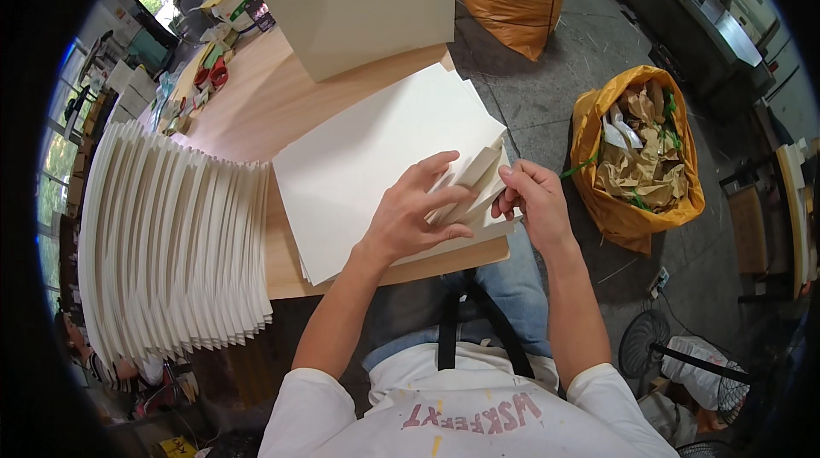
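A smooth, flat stack of large white rectangular paper sheets (367,151) lies slightly askew on a pale wood-grain table (248,108), its right-hand end interrupted by a creamy-white folded paper flap (480,166) that rises at a slant, its narrow layers shaded beneath. The flap stands between a person's two bare hands. The left hand (420,209), fingers spread and unclenched, reaches over the sheets from the near side, its fingertips at the flap's left side. The right hand (540,202) is at the flap's right edge, fingers curled inward and thumb drawn close to the forefinger; whether they pinch the paper cannot be told. To the left, a long row of curved white folded sheets (175,240) lines the table; to the right, an orange woven sack (611,215) holds crumpled brown paper (645,172).
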Motion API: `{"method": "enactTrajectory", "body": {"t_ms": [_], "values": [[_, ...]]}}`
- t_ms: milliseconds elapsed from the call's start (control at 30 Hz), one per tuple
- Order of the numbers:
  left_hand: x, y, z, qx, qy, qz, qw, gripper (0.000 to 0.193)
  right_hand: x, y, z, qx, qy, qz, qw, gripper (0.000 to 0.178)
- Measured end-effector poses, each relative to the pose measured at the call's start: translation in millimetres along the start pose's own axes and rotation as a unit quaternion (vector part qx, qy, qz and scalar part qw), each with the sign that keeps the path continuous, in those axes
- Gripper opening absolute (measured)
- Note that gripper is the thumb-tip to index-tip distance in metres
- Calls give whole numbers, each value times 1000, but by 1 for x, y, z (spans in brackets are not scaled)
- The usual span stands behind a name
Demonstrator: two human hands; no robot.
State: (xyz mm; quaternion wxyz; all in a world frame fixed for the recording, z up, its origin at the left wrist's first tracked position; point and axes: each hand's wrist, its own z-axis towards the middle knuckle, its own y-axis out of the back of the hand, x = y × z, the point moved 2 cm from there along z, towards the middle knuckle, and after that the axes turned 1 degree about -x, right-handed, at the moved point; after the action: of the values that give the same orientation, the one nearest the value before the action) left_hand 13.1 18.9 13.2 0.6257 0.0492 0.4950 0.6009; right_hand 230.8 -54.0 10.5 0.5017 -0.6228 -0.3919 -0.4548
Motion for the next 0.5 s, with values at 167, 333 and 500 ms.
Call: {"method": "enactTrajectory", "body": {"t_ms": [167,333,500], "values": [[7,-2,-2,0,22,-60,998,50,-4,3,-1,11,4,-28,1000,37],[8,-1,-2,8,37,-83,996,55,-4,7,-3,14,6,-15,1000,41],[7,0,-2,19,45,-96,994,54,-10,8,-4,-5,23,32,999,45]]}}
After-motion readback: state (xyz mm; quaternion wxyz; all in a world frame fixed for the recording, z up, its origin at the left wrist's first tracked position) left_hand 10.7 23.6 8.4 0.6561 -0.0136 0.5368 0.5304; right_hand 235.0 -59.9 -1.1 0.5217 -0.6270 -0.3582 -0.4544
